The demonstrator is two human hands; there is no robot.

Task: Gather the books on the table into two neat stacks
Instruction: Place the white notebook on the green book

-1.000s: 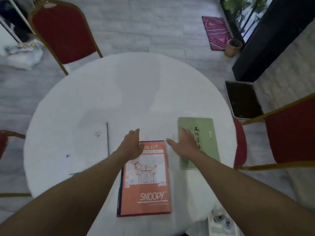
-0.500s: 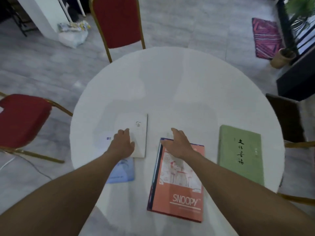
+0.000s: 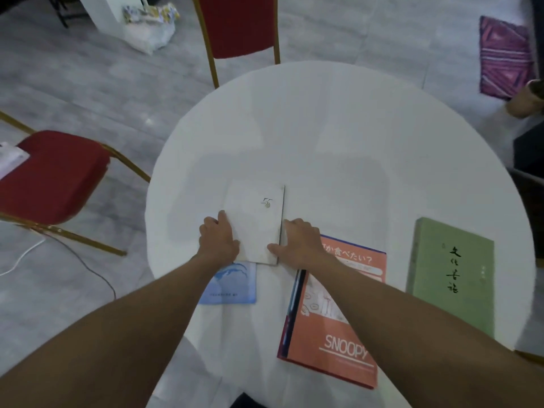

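A white book (image 3: 256,219) lies on the round white table (image 3: 338,136), its near edge overlapping a light blue booklet (image 3: 232,285). My left hand (image 3: 219,238) grips the white book's left edge and my right hand (image 3: 298,241) grips its right near corner. To the right lies an orange Snoopy book (image 3: 338,334) on top of a darker book whose edge shows at its left side; my right forearm crosses it. A green book (image 3: 452,272) with black characters lies flat near the table's right edge.
Red chairs with gold frames stand at the far side (image 3: 238,25) and at the left (image 3: 50,175). A white cable (image 3: 20,257) runs on the grey floor at the left. A patterned mat (image 3: 504,57) and a plant pot (image 3: 527,98) are at the far right.
My right hand has left the Snoopy book and moved left onto the white book's right edge. My left hand has closed on its left edge. The view has shifted left.
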